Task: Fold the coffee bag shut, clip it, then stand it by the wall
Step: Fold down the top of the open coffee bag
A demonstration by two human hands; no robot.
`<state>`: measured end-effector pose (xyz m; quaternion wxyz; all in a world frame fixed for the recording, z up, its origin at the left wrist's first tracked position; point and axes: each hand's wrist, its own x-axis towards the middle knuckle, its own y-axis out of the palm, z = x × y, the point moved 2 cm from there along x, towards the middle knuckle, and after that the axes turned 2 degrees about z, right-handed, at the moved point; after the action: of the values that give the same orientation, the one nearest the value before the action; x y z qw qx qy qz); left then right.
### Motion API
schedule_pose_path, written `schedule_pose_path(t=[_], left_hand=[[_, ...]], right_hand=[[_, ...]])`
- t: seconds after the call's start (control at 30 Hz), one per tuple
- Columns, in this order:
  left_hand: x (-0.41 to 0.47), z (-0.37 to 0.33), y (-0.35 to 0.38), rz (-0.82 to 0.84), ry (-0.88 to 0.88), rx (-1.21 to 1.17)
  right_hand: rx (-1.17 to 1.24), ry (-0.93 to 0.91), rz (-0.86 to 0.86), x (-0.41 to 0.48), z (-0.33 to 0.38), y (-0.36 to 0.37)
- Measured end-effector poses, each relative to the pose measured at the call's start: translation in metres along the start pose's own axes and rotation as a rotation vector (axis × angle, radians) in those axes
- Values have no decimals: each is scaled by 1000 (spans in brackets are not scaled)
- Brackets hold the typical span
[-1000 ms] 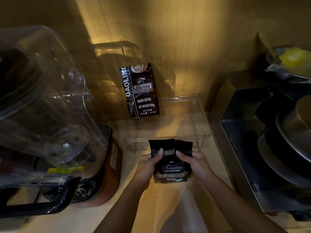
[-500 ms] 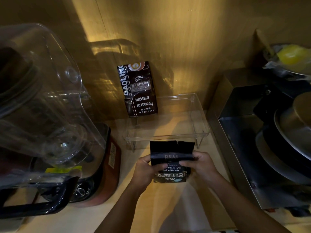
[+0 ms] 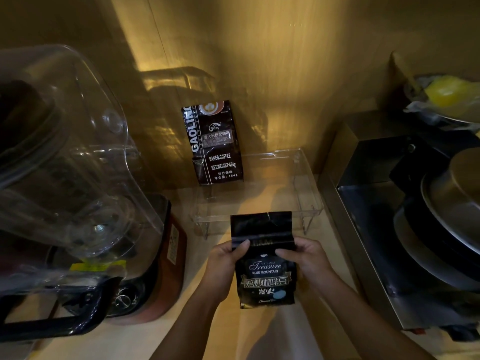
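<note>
A small black coffee bag (image 3: 265, 271) with gold "Treasure Blue Mountain" print stands on the wooden counter (image 3: 207, 331) in front of me. My left hand (image 3: 225, 268) grips its left edge with the thumb on the front. My right hand (image 3: 306, 261) grips its right edge the same way. The bag's top flap stands flat and upright above my thumbs, with a small tear in its upper edge. No clip is in view. The wooden wall (image 3: 285, 74) rises at the back.
A second, larger coffee bag (image 3: 214, 141) leans against the wall. A clear acrylic stand (image 3: 306, 203) sits between it and my hands. A blender with a clear jug (image 3: 65, 165) fills the left. A metal appliance (image 3: 389, 229) with stacked dishes fills the right.
The bag's top, folded down and crumpled a second ago, now stands flat and upright. My thumbs have slid lower on the bag's front. The bag sits slightly closer to me.
</note>
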<state>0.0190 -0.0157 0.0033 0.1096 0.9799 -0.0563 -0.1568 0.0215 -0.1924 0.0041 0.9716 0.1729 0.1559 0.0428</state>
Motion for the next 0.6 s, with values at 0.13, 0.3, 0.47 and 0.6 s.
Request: schedule_pose_path(t=[0.13,0.3,0.47,0.6], left_hand=[[0,-7,2,-99,103,34],[-3,-11,8,-172,69,-41],[-2,-13,11,-176,7,-51],[-1,-12,10,-221,-54,-58]], right_hand=[[-54,-96,-73,4,2,1],[-103,-109,-77,6,5,7],[-99,-35,-46,7,11,8],[-156,-45,-80,5,9,14]])
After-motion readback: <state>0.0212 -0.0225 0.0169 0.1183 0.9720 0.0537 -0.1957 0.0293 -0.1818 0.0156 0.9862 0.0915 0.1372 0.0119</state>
